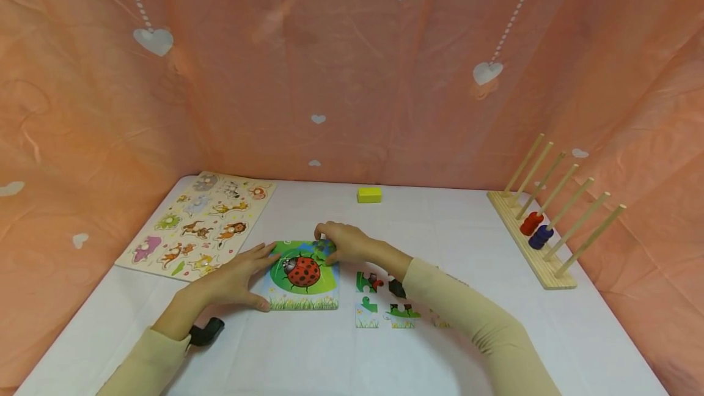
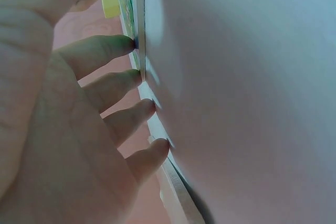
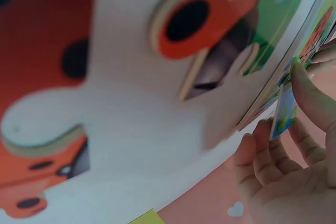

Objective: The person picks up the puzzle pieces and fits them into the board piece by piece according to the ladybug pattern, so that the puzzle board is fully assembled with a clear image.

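A ladybug jigsaw [image 1: 304, 303] lies flat before me, its picture showing a red, black-spotted ladybug on green. My left hand [image 1: 233, 278] rests at its left side with fingers spread; in the left wrist view, fingertips [image 2: 123, 45] touch the board's edge and the white table. Over the upper right corner, my right hand [image 1: 349, 243] pinches a small blue-green jigsaw piece [image 3: 285, 109] between thumb and fingers. That piece stands tilted against the jigsaw in the right wrist view. Several loose jigsaw pieces [image 1: 403, 315] lie right of the board, some hidden under my right forearm.
An animal peg puzzle [image 1: 214, 225] lies at the back left. A yellow block [image 1: 369, 195] sits at the back middle. On the right stands a wooden peg rack [image 1: 558, 280] with red rings [image 1: 531, 223] and blue rings [image 1: 541, 236]. Orange cloth [image 1: 352, 139] surrounds the white table.
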Demonstrator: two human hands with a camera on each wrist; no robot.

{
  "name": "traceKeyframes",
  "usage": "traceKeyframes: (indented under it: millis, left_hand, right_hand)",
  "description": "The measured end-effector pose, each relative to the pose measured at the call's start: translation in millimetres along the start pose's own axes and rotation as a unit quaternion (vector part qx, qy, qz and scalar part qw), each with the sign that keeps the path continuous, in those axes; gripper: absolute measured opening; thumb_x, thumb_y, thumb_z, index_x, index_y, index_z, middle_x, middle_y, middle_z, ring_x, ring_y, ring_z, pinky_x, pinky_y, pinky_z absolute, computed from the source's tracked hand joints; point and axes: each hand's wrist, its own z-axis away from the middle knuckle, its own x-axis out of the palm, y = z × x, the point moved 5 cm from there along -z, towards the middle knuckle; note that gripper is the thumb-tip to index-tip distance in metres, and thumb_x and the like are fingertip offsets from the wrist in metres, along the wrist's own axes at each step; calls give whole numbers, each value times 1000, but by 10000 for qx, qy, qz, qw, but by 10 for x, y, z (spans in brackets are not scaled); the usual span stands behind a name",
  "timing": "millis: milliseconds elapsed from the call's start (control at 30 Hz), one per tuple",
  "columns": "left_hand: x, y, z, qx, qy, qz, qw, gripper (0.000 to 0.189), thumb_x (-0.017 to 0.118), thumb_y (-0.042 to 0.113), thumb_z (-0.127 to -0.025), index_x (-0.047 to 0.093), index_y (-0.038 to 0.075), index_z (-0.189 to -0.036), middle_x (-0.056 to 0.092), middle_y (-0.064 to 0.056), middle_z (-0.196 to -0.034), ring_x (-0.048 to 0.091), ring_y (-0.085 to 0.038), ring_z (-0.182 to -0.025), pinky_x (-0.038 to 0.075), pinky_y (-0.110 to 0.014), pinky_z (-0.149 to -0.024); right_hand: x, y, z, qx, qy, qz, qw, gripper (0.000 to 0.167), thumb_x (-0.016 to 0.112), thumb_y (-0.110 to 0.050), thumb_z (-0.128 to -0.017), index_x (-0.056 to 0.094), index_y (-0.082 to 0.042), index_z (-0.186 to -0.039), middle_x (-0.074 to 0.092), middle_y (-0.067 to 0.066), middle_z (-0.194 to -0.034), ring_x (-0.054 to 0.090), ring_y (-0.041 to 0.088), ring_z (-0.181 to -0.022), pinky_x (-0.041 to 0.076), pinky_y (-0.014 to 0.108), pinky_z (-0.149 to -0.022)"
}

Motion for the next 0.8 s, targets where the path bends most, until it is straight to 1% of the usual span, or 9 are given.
traceKeyframes:
  millis: [200, 300, 400, 567, 800]
  left_hand:
    - [-5, 9, 1, 1, 16, -1, 10000, 103, 89, 46, -67, 46, -9, -143, 26, -29, -157, 20, -54, -143, 23, -69, -110]
    - [-1, 2, 3, -12, 15, -18, 10000, 103, 89, 46, -67, 46, -9, -144, 27, -29, -157, 20, -54, -143, 24, -69, -110]
    - [6, -6, 7, -17, 13, -16, 10000, 104, 89, 47, -67, 46, -8, -144, 27, -29, -157, 20, -54, -143, 24, -69, -110]
    - [11, -13, 2, -17, 16, 5, 10000, 104, 88, 48, -68, 45, -8, -144, 26, -28, -158, 20, -54, -143, 23, -69, -110]
    - [10, -21, -3, -12, 23, 3, 10000, 104, 88, 49, -68, 45, -7, -145, 26, -27, -158, 19, -53, -143, 23, -69, -110]
  right_hand:
    - [17, -12, -4, 9, 36, 233, 9997, 52, 87, -21, -79, 62, -9, -122, 58, 5, -109, 54, 16, -95, 49, 29, -76]
    - [36, -16, -8, 16, -54, 295, 9995, 54, 87, -22, -80, 63, -8, -126, 58, 4, -109, 53, 16, -95, 48, 28, -76]
    - [47, -26, -6, -32, -103, 338, 9994, 55, 86, -22, -80, 63, -7, -129, 59, 5, -111, 53, 17, -99, 48, 29, -78]
    - [38, -43, 6, -117, -105, 293, 9994, 52, 86, -20, -81, 64, -6, -126, 60, 6, -111, 54, 18, -102, 49, 30, -82]
    - [33, -42, 13, -225, -201, 185, 9994, 50, 86, -18, -80, 67, -5, -124, 58, 6, -107, 52, 17, -96, 46, 26, -78]
